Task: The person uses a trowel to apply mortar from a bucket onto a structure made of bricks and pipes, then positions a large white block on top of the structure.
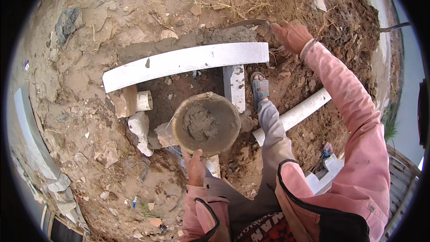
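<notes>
My left hand [194, 168] grips the near rim of a round bucket [232, 140], thumb on the edge and the other fingers mostly hidden beneath. Wet grey mortar [200, 123] lies inside it. My right hand [293, 37], arm stretched far forward, is closed around a trowel [251, 22]; its dark metal reaches left, low over a strip of wet mortar [179, 41]. That strip runs along the far side of a long white block [188, 65]. A second white block [234, 87] meets the long one near its right end.
A brown stone block [124, 101], a short pipe piece [144, 101] and a pale rock [140, 133] stand left of the bucket. A long white pipe [293, 115] lies to the right, beyond my sandalled foot [260, 87]. Rubble and loose soil surround everything; a pale kerb [36, 132] runs along the left.
</notes>
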Demonstrator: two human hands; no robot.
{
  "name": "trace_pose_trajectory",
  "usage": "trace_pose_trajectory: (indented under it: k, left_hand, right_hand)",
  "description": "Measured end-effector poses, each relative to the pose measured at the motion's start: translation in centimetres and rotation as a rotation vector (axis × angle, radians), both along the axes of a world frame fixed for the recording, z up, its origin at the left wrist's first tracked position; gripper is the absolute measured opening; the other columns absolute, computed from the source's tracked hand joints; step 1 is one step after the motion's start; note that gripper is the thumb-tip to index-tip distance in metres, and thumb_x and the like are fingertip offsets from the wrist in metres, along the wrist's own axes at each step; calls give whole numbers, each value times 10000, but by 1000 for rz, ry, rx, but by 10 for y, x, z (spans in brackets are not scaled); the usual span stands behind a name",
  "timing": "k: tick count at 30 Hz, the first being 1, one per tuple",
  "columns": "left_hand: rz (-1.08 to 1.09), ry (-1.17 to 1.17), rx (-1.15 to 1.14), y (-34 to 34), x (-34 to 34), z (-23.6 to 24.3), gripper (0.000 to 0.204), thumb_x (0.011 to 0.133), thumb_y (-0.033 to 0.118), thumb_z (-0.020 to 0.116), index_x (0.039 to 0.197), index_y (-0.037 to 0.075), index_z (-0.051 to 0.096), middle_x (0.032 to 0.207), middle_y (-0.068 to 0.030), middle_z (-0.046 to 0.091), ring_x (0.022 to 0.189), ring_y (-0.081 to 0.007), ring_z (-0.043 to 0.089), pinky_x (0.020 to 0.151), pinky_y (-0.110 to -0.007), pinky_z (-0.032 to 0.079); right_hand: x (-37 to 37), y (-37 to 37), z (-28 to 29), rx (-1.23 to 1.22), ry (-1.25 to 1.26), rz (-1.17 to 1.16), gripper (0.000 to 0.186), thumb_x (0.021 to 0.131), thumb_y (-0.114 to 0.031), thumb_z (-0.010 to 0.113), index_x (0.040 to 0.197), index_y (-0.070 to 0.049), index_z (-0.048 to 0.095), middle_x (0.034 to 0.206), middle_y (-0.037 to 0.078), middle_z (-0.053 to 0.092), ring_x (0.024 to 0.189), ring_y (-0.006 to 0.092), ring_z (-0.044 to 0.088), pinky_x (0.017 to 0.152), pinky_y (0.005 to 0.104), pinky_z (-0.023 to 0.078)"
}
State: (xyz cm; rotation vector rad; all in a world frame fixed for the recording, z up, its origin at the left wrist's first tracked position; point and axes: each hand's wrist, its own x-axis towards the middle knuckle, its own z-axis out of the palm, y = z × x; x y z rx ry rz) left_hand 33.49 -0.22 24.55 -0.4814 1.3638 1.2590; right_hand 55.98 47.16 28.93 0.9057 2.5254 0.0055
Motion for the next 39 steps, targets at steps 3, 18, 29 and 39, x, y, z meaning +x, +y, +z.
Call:
trace_pose_trajectory:
  k: [3,18,29,39]
  left_hand:
    - [1,4,-15,3,2,4,756,818,-44,562,1467,188,249,1302,-60,500,1113,-218,557,831,-361,532]
    - [95,-18,-72,-60,-3,-8,623,838,-58,519,1409,92,319,1255,-115,525,1081,-258,590,842,-383,566]
    - [164,-27,-97,-77,-13,-9,562,839,40,622,1355,56,399,1071,-36,594,801,-108,591,587,-222,472]
    - [331,-33,-53,-63,-19,8,574,858,27,598,1380,108,374,1128,-49,588,901,-152,621,659,-259,534]
  right_hand:
    - [-24,26,27,132,-258,256,289,913,-216,541,1188,-130,570,924,121,626,708,240,663,634,416,513]
    - [-345,-28,-90,140,-633,780,196,802,-200,694,977,-128,745,971,54,725,926,259,691,718,440,564]
    - [-365,-20,-43,182,-780,851,157,808,-230,682,923,-145,749,960,48,728,924,232,698,754,395,560]
    - [-513,-84,-63,258,-331,704,195,799,-189,693,966,-99,734,962,78,722,905,247,686,726,399,560]
